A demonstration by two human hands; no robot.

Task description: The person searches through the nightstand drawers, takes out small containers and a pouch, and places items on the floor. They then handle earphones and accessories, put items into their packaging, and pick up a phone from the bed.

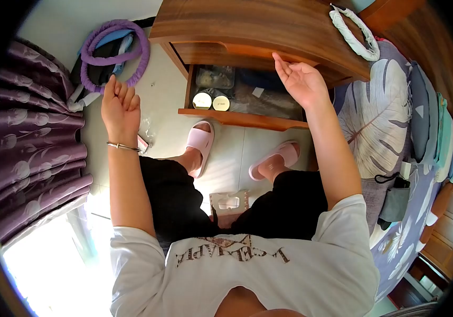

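Observation:
My left hand (120, 110) is raised at the left with its fingers curled into a loose fist; nothing shows in it. A thin bracelet (123, 146) circles that wrist. Just beyond the fist, a purple padded hoop (141, 55) leans in the corner. My right hand (304, 82) is open, palm up, fingers stretched toward the front of the wooden dresser (269, 24). Below it, the dresser's drawer (237, 119) is pulled out. Inside are a white round lid (202, 101), a cream round lid (220, 103), a clear plastic box (215, 77) and dark folded cloth (261, 79).
Pink slippers (200, 138) are on my feet below the drawer. Purple curtains (36, 132) hang at left. On the right, a bed (400, 243) holds a leaf-print cushion (377, 108), folded cloths (451, 142) and a grey pouch (395, 203). A white wrapped ring (350, 34) lies near the dresser's corner.

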